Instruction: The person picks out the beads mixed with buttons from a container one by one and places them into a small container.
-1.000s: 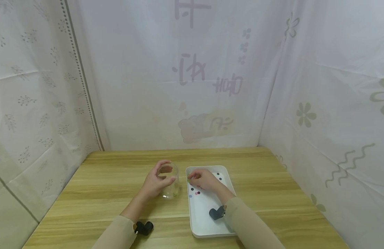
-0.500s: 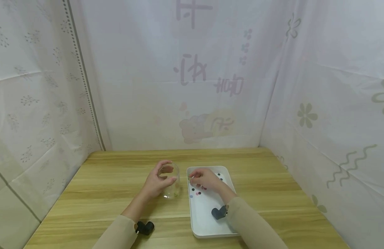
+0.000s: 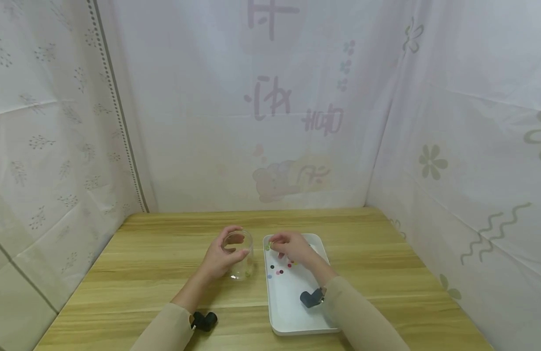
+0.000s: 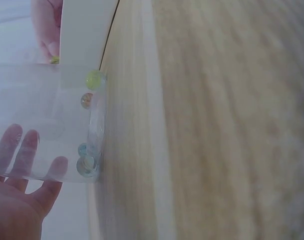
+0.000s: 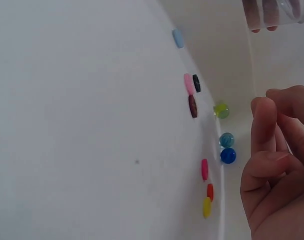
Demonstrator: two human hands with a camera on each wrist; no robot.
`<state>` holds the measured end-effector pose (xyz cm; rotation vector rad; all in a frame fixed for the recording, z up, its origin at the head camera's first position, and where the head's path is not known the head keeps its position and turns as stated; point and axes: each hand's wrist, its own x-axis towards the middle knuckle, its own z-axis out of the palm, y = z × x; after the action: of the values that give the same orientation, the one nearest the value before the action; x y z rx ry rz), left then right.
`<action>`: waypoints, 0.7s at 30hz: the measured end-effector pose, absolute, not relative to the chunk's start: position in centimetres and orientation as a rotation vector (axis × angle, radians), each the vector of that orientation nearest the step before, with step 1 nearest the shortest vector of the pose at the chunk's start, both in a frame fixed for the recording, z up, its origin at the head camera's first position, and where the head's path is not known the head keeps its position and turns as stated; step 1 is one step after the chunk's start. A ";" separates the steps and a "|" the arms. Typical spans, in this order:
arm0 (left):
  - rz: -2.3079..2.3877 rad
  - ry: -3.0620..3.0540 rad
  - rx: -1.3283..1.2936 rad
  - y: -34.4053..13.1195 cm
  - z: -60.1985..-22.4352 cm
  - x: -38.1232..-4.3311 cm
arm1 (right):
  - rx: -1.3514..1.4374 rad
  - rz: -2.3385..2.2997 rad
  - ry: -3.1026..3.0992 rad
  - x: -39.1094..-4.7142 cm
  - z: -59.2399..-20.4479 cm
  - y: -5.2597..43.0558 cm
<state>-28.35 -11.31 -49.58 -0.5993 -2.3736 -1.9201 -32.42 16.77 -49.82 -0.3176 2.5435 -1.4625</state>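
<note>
My left hand [image 3: 222,253] grips a clear cup [image 3: 241,267] standing upright on the table, thumb and fingers spread round its side. Inside, at the bottom, lie several glass marbles; the left wrist view shows a yellow-green one [image 4: 93,80] and an orange-tinted one [image 4: 87,100]. My right hand [image 3: 294,248] is over the far left corner of a white tray [image 3: 292,312]. Its fingertips pinch a small yellow-green marble [image 4: 55,59], seen just above the tray's rim. Below these fingers in the tray are a green marble [image 5: 221,110], a teal marble [image 5: 226,139] and a blue marble [image 5: 228,155].
Several small flat discs lie in the tray, among them a light blue disc [image 5: 177,38], a pink disc [image 5: 188,83] and a yellow disc [image 5: 206,207]. The wooden table [image 3: 165,243] is bounded by patterned curtains [image 3: 200,122] at the back and sides.
My right hand has risen slightly from the tray's left edge and shifted away, uncovering red and yellow discs, with the marble at its fingertips. My left hand keeps its hold on the cup.
</note>
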 end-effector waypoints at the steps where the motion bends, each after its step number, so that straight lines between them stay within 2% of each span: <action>1: -1.920 -2.374 -0.596 -11.3 -49.6 -28.3 | -0.321 -1.478 2.544 -32.5 -49.7 16.8; 21: -1.919 -2.345 -0.620 -11.4 -49.7 -28.5 | -0.323 -1.634 2.546 -32.3 -47.2 18.5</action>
<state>-28.49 -11.37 -49.73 -0.6199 -2.3451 -1.9187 -32.32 18.51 -47.16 -0.3228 2.5461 -1.6339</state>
